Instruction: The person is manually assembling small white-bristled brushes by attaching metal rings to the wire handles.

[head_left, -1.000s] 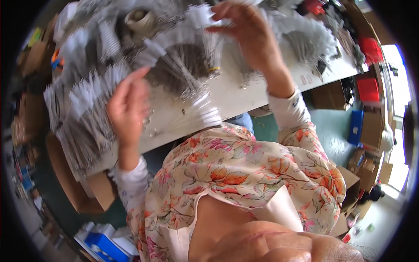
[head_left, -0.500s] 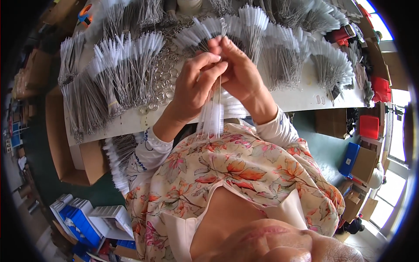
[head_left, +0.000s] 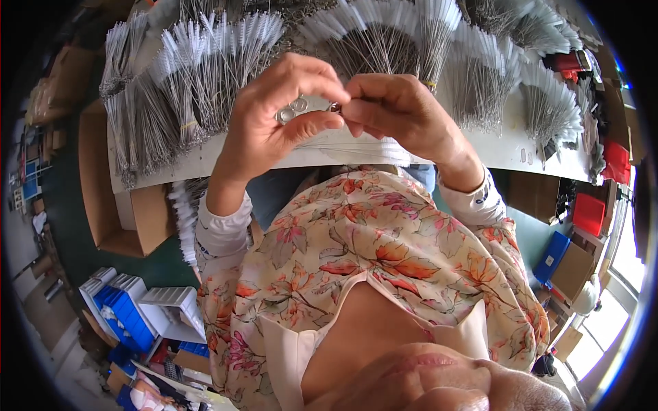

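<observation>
My left hand (head_left: pixel 264 113) is raised above the table's near edge. Its thumb and forefinger curve round, with their tips on either side of a small metal ring (head_left: pixel 334 107). From the other side, the pinched thumb and fingers of my right hand (head_left: pixel 411 113) meet the ring. The right fingers hide part of it. Through the gap in my left hand, loose metal rings (head_left: pixel 284 115) show on the table behind. White-bristled wire brushes (head_left: pixel 367 153) lie flat along the near edge, below my hands.
Bundles of wire brushes (head_left: pixel 216 65) stand across the white table (head_left: pixel 504 147), with more bundles (head_left: pixel 480 75) to the right. On the left an open cardboard box (head_left: pixel 127 233) adjoins the table. Crates (head_left: pixel 175 312) sit at lower left, red bins (head_left: pixel 589 214) at right.
The upright brush between my hands is no longer visible there. My hands have come down level, and the left thumb and forefinger have spread into a curve. The view has shifted.
</observation>
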The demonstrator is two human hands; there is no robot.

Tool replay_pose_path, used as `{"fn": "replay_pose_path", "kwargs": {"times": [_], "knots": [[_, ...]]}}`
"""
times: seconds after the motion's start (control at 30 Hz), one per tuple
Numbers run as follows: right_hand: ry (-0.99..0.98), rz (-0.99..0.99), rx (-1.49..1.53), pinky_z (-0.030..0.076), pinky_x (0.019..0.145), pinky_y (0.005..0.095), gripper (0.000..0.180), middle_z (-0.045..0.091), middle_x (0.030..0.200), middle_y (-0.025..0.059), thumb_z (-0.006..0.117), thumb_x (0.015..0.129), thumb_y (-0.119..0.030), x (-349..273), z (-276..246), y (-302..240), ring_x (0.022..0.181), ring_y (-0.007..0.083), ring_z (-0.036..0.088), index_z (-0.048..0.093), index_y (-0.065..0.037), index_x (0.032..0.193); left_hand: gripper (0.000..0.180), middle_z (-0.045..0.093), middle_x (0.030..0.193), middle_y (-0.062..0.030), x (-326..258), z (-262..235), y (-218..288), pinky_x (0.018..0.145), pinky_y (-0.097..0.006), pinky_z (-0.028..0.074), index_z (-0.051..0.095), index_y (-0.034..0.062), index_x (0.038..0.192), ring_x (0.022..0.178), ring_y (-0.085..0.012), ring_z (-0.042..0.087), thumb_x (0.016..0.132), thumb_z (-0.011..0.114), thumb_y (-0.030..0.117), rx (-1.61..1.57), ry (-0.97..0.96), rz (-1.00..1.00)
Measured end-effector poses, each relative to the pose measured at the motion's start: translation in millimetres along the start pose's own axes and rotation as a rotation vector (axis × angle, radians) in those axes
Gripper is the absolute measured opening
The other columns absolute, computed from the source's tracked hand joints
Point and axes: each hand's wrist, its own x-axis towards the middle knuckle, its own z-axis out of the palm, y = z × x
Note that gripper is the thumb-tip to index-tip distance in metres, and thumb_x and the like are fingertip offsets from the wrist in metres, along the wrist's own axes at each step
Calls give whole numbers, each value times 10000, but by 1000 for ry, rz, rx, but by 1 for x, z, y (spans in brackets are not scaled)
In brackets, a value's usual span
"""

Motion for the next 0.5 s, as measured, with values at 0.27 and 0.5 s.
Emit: {"fn": "replay_pose_path", "kwargs": {"times": [0.27, 0.5], "knots": [[-259, 375, 475, 392, 483, 162, 251, 588, 691, -7, 541, 906, -254, -35, -7, 36, 556, 34, 508, 616, -17, 876, 286, 603, 730, -64, -23, 47, -7, 518, -254, 459, 609, 48, 860, 617, -148, 580, 688, 735, 239, 326, 116, 204], [150, 517, -1359, 466, 571, 306, 137, 609, 746, 121, 621, 763, -80, -126, -47, 103, 615, 219, 590, 648, -21, 885, 212, 610, 639, -81, -98, 24, -31, 484, -252, 446, 597, 16, 841, 540, -135, 590, 826, 643, 222, 520, 251, -718]]}}
